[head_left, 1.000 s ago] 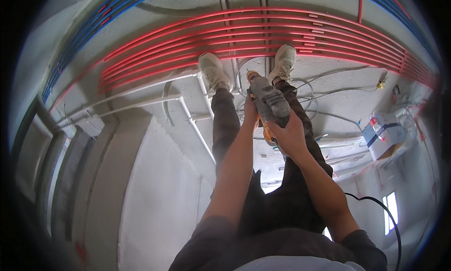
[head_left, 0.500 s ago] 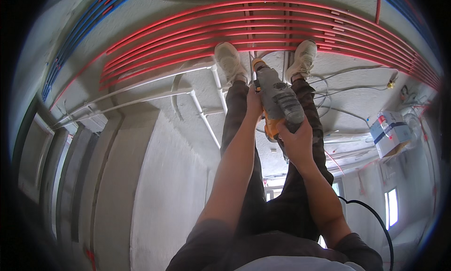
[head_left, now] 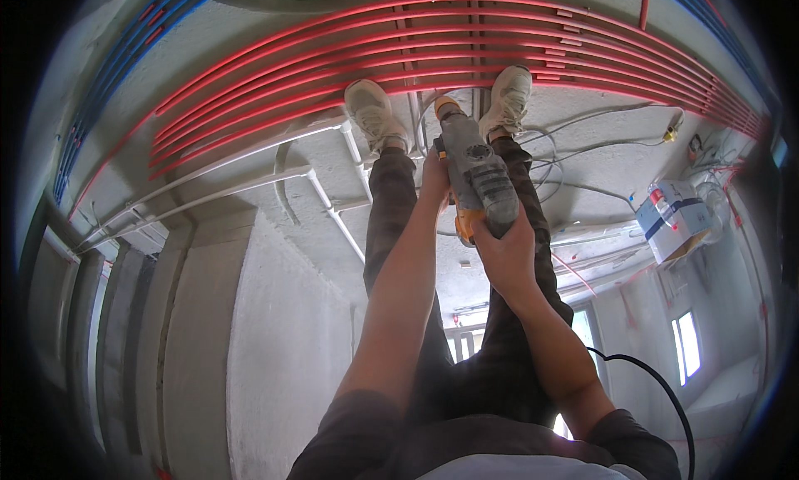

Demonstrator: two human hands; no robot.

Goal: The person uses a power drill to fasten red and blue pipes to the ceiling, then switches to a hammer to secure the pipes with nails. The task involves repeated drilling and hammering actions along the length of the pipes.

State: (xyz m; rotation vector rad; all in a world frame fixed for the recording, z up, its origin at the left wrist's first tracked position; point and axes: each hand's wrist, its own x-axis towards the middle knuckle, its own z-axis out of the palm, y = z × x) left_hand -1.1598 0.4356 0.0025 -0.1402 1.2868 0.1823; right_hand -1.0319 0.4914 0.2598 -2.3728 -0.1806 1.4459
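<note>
A dusty grey and orange rotary hammer drill is held between my legs, its yellow-orange nose pointing away toward the red conduits. My left hand is closed at the left side of the body near the front; what it grips there is mostly hidden. My right hand wraps the rear handle, which the fingers partly cover. The tip of the drill, where it meets the floor, is hard to make out. My light-coloured shoes stand on either side of the nose, at the edge of the red conduits.
White pipes run along the floor at left. Blue conduits lie at far left and far right. Loose grey cables curl at right, near a white and blue carton. A black cable loops beside my right arm.
The whole view has shifted, so the floor, pipes and carton appear farther left and slightly higher. Both hands keep the same hold on the rotary hammer drill.
</note>
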